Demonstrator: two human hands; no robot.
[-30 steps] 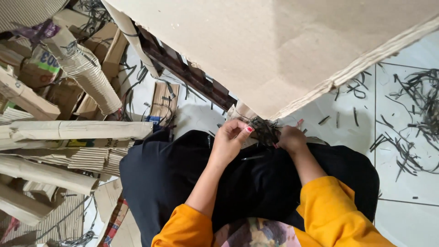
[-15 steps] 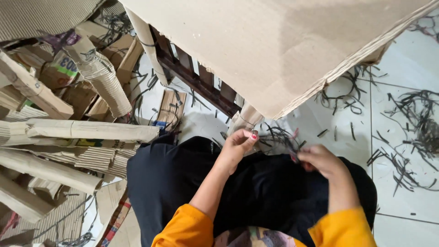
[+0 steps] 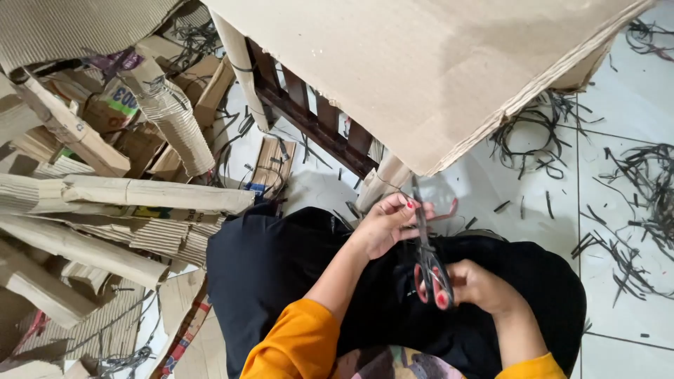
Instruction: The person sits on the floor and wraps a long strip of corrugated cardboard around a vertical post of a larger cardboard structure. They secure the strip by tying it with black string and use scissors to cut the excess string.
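Sitting low over a dark lap, the right hand [image 3: 484, 286] grips red-and-black-handled scissors [image 3: 428, 261], blades pointing up and away, while the left hand [image 3: 386, 224] pinches something thin at the blades, apparently steadying it; large tan corrugated cardboard sheet [image 3: 435, 77] overhead.

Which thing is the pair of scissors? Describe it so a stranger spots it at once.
Start at the big cardboard sheet across the top, then drop to the black-clothed lap below it. The scissors stand there between the left hand and right hand. Only they have dark blades and black handles lined in red.
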